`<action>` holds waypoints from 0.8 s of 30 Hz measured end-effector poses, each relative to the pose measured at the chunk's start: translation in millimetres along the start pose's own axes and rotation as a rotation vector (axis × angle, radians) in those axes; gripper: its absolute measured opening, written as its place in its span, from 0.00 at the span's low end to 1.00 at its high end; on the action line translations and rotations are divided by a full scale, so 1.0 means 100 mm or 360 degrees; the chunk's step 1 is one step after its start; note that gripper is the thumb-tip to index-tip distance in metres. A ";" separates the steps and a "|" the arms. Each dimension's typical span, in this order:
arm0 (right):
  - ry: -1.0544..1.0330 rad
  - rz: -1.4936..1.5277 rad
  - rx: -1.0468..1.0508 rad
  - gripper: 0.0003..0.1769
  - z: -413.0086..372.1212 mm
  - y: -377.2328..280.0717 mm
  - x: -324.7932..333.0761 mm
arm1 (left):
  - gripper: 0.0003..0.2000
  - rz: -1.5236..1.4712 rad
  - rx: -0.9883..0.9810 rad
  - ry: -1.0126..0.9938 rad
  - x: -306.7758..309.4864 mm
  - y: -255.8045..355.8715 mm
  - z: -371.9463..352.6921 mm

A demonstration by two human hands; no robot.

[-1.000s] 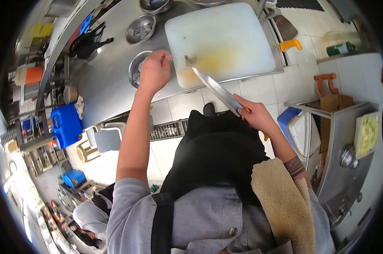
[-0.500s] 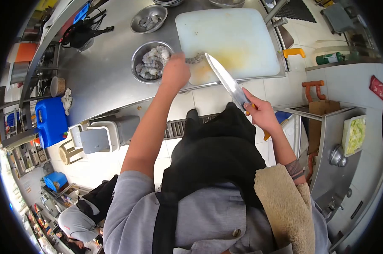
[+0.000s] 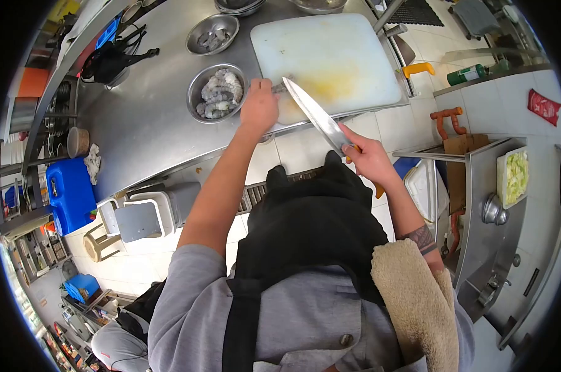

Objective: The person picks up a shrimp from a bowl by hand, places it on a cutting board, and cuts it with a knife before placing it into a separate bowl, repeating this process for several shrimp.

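My left hand is closed at the near left edge of the white cutting board. Its fingers pinch a raw grey shrimp, mostly covered by the hand and the blade. My right hand grips the yellow handle of a chef's knife, whose blade slants up and left across the board's near edge. The knife tip overlaps the shrimp in this view. Just left of my left hand stands a metal bowl of raw shrimp. Behind it, a smaller metal bowl holds shrimp pieces.
The steel table carries more metal bowls at the back and a black strapped item. A yellow handle juts out right of the board. A blue jug stands left. Another person is behind at lower left.
The knife tip has moved left, from beside the shrimp to over it. My left hand stays by the board's edge, its shrimp now less visible. The whole view has shifted slightly.
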State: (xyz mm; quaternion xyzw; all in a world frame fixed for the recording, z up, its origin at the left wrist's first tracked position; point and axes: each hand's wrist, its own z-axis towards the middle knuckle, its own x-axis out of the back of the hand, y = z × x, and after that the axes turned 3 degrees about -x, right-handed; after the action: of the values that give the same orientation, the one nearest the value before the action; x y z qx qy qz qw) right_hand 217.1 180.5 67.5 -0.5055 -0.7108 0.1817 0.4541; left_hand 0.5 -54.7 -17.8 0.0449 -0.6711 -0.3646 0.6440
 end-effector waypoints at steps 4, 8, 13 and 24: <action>0.0026 -0.0148 0.0129 0.34 0.10 -0.02 0.01 | 0.15 -0.0043 -0.0076 -0.0069 0.06 0.01 0.02; 0.0058 -0.0174 0.0160 0.33 0.21 0.02 0.02 | 0.14 0.0340 -0.0222 -0.0087 -0.28 -0.30 0.07; -0.0057 0.0109 0.0066 0.33 0.23 -0.01 0.07 | 0.13 -0.0280 0.0095 0.0151 0.00 -0.12 -0.14; -0.0039 -0.0232 0.0143 0.32 0.22 -0.09 0.04 | 0.11 -0.0690 0.0594 0.0321 0.05 -0.20 -0.46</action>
State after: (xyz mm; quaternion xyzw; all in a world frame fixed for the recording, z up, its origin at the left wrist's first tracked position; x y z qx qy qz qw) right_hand 193.2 184.5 64.1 -0.4292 -0.7423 0.1861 0.4797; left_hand 33.0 -92.1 -28.8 0.3407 -0.6340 -0.3577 0.5950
